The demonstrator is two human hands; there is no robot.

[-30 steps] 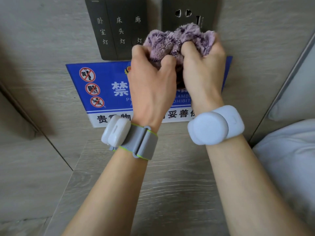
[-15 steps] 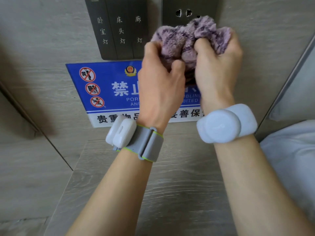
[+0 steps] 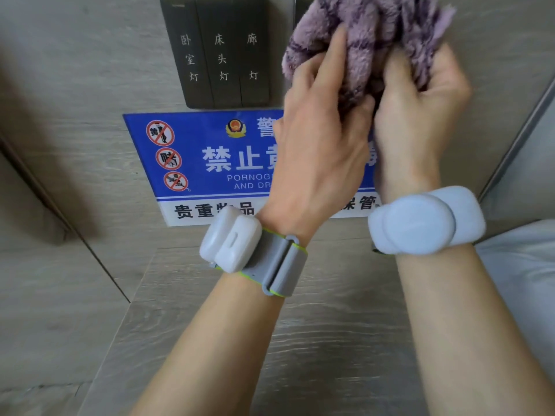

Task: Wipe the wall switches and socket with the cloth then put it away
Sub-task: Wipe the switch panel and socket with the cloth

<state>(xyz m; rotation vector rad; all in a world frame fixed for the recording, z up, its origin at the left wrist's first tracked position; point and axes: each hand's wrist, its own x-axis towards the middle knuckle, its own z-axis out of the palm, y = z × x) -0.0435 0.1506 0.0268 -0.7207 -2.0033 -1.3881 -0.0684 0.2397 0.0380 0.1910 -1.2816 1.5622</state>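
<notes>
A fluffy purple cloth [image 3: 369, 34] is bunched up against the wall at the top of the view, held from below by both hands. My left hand [image 3: 318, 139] grips its left side with fingers pressed into the pile. My right hand [image 3: 420, 103] grips its right side. The cloth covers the dark socket plate, of which only a thin left edge [image 3: 297, 16] shows. The dark panel of three wall switches [image 3: 222, 55], with white lettering, is uncovered to the left of the cloth.
A blue and white warning sign [image 3: 192, 163] is fixed to the wall under the switches. A wood-grain ledge [image 3: 330, 340] lies below my forearms. White bedding [image 3: 522, 280] sits at the right edge. Both wrists wear white bands.
Both hands have moved up and to the right with the cloth. The socket holes, visible earlier above the cloth, are now covered by it.
</notes>
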